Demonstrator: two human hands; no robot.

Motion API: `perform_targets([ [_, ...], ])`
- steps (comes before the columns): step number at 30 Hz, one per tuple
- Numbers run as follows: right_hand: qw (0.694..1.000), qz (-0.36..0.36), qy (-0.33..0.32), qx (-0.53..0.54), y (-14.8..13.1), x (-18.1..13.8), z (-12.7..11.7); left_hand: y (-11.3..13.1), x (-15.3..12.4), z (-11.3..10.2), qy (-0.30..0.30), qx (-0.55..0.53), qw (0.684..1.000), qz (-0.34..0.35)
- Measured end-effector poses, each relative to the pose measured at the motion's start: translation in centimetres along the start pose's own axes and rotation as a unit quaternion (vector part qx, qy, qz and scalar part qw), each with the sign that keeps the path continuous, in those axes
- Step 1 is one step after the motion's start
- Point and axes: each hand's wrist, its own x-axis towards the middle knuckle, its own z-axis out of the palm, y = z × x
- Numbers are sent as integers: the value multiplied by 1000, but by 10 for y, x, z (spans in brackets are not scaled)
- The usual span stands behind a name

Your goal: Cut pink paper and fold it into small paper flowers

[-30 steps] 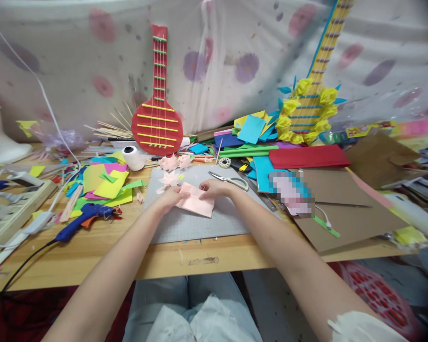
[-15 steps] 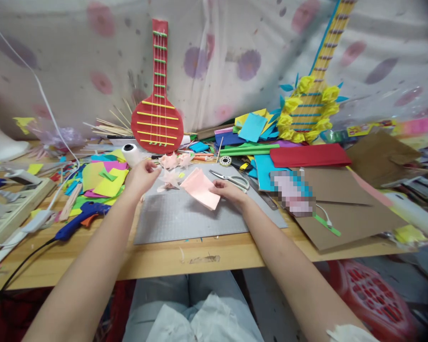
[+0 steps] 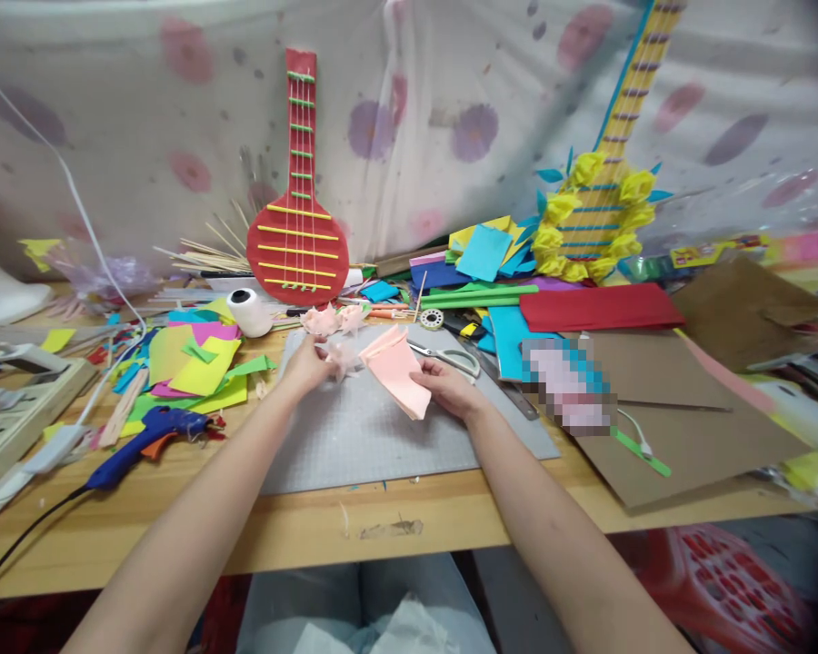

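My right hand (image 3: 444, 386) grips the right edge of a folded piece of pink crepe paper (image 3: 396, 371), thumb on top, held over the grey cutting mat (image 3: 354, 445). The fingers of my left hand (image 3: 310, 365) are closed at the left edge of a pale pink paper flower (image 3: 344, 360), and part of it is hidden behind them. Two more pink paper flowers (image 3: 321, 320) lie just behind, close to the red paper lute (image 3: 298, 250). Behind my right hand, on the mat, rest the scissors (image 3: 460, 360).
A blue glue gun (image 3: 133, 445) and coloured paper scraps (image 3: 201, 368) lie on the left, beside a white thread spool (image 3: 249, 313). Brown cardboard (image 3: 688, 454) is on the right. A yellow paper instrument with flowers (image 3: 596, 213) leans at the back.
My left hand has moved right and down to the pale pink flower, which has shifted slightly right. My right hand still holds the crepe paper. The view has shifted a little.
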Motion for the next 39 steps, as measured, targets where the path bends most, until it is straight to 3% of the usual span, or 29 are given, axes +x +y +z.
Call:
perform_targets([
  [4, 999, -1, 28, 45, 1, 1, -4, 23, -1, 10, 47, 64, 986, 146],
  [8, 992, 0, 61, 108, -1, 1, -9, 43, 18, 27, 129, 167, 927, 310],
  [12, 986, -1, 83, 147, -4, -3, -9, 53, 51, 47, 165, 237, 882, 372],
  [15, 985, 9, 95, 144, -4, -4, -8, 52, 66, 61, 153, 251, 874, 387],
  [18, 985, 12, 97, 139, -2, -3, -9, 44, 63, 68, 116, 261, 869, 405],
  [25, 987, -9, 103, 127, 2, 1, -11, 24, 7, 59, 83, 185, 891, 405],
  [28, 980, -33, 141, 140, 3, 3, -11, 27, -12, 69, -14, 184, 887, 424],
  [32, 977, -59, 164, 123, 4, 5, -12, 35, -23, 88, -79, 207, 905, 363],
  [35, 980, -58, 157, 112, 5, 4, -11, 34, -30, 87, -81, 207, 911, 348],
  [39, 986, -40, 131, 90, 5, 2, -7, 13, -42, 54, -13, 173, 915, 365],
])
